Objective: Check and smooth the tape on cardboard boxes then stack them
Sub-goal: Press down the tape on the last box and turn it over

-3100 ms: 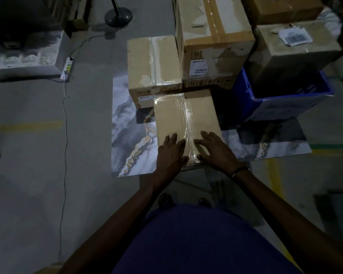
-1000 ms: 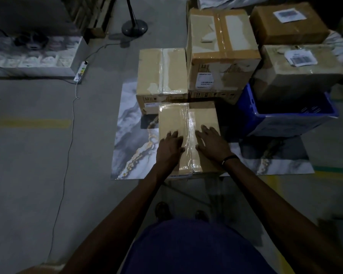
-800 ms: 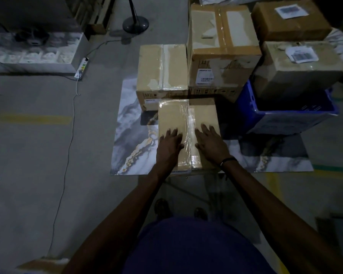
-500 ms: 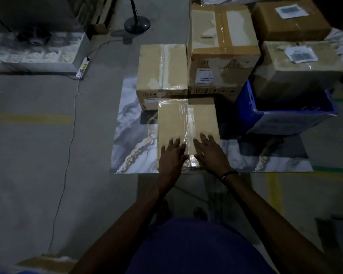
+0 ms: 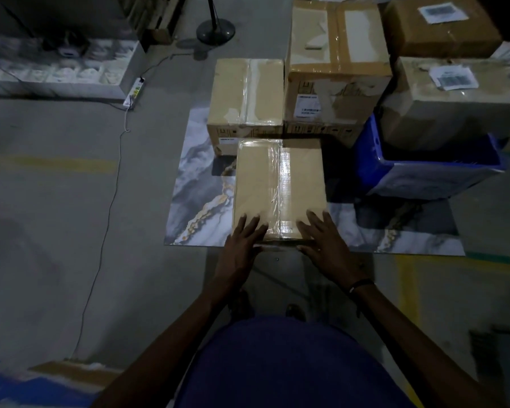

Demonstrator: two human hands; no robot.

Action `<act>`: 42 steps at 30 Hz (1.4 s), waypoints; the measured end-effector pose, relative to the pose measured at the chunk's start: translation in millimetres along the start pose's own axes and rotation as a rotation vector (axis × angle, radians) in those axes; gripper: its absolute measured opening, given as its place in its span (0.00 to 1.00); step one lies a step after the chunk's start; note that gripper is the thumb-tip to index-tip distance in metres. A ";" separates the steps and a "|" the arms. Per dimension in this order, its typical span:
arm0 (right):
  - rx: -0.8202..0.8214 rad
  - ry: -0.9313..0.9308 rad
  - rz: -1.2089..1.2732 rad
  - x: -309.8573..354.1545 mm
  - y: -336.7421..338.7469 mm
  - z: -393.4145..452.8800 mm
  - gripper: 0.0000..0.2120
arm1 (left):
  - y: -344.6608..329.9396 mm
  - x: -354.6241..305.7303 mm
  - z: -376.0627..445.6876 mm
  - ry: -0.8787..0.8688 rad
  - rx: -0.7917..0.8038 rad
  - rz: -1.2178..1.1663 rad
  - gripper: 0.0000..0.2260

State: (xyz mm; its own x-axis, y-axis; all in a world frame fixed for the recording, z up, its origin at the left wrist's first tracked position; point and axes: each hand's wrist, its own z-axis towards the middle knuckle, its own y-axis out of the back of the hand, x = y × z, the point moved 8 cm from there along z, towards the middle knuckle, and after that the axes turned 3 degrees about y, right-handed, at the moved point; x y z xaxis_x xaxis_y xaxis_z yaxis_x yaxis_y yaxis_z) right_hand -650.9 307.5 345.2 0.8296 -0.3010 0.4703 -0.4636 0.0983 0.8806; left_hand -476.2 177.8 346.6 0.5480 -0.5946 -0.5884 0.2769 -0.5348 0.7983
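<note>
Cardboard box (image 5: 278, 189): on marbled floor mat (image 5: 198, 184), clear tape (image 5: 278, 184) running lengthwise down its top. Left hand (image 5: 242, 245) and right hand (image 5: 326, 242): fingers straight and spread, flat on the box's near edge, one either side of the tape. Behind, touching: second taped box (image 5: 245, 95); taller box (image 5: 336, 60). Right: blue crate (image 5: 424, 175).

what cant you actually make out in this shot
Head view:
- Label print on the tall box: too small and dim.
- Blue crate contents: hidden by the box sitting in it.
- Front edge of the near box: partly covered by left hand and right hand.
</note>
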 end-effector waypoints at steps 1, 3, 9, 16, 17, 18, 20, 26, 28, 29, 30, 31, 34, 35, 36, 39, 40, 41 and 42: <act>-0.026 0.004 0.017 -1.2 -2.6 -1.7 0.28 | 1.9 -1.8 1.2 0.005 -0.026 -0.016 0.25; -0.092 -0.024 0.076 -2.1 -2.7 -3.2 0.25 | 7.0 -5.2 2.5 0.012 -0.085 -0.031 0.21; -0.150 -0.051 0.262 3.1 18.9 -11.0 0.17 | 25.4 -7.8 -7.4 0.017 -0.206 -0.172 0.18; -0.276 0.049 0.244 24.8 98.2 -1.6 0.15 | 95.3 -46.3 -8.4 -0.065 -0.405 -0.198 0.13; -0.305 0.086 0.236 30.0 111.1 2.0 0.15 | 107.4 -53.7 -6.8 -0.082 -0.438 -0.208 0.12; -0.331 0.115 0.233 35.8 124.4 5.6 0.15 | 119.4 -60.8 -5.6 -0.100 -0.472 -0.211 0.10; -0.370 0.121 0.252 45.4 149.6 12.2 0.14 | 141.6 -73.2 -4.3 -0.133 -0.526 -0.211 0.08; -0.356 0.138 0.282 52.4 193.1 44.7 0.09 | 173.0 -87.3 16.1 -0.132 -0.541 -0.196 0.11; -0.357 0.139 0.272 47.2 196.2 60.2 0.08 | 172.7 -85.8 29.7 -0.115 -0.509 -0.181 0.13; -0.360 0.142 0.276 44.5 196.4 67.2 0.07 | 172.3 -86.7 36.1 -0.107 -0.486 -0.184 0.14; -0.362 0.143 0.281 41.5 195.8 73.7 0.08 | 171.9 -88.2 42.6 -0.100 -0.464 -0.183 0.15; -0.360 0.140 0.285 40.0 194.7 79.6 0.09 | 171.8 -92.9 47.8 -0.106 -0.446 -0.165 0.17; -0.294 0.125 0.200 44.8 184.0 93.6 0.13 | 165.9 -111.8 60.9 -0.145 -0.379 -0.026 0.23; -0.262 0.131 0.120 48.9 178.0 96.9 0.14 | 161.2 -114.1 66.4 -0.139 -0.344 0.026 0.27; -0.236 0.134 0.051 51.0 170.3 99.7 0.16 | 154.5 -111.8 73.4 -0.110 -0.305 0.076 0.30; -0.221 0.091 0.029 48.6 153.7 100.9 0.19 | 140.9 -101.6 90.3 -0.023 -0.259 0.181 0.29; -0.223 0.068 0.039 46.0 148.9 100.7 0.20 | 140.7 -101.6 93.6 -0.021 -0.271 0.172 0.27; -0.221 0.045 0.045 44.9 145.3 100.3 0.22 | 141.9 -103.8 95.8 -0.037 -0.292 0.142 0.24; -0.217 0.025 0.051 43.7 142.2 100.7 0.24 | 142.3 -104.4 98.2 -0.056 -0.306 0.102 0.21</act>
State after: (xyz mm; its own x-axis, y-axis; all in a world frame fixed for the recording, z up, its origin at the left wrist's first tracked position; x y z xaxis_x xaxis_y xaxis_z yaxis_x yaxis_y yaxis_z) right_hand -711.9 212.8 485.1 0.8156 -0.2673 0.5131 -0.4292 0.3151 0.8464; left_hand -571.4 104.8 509.0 0.5432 -0.6727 -0.5025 0.4515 -0.2705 0.8503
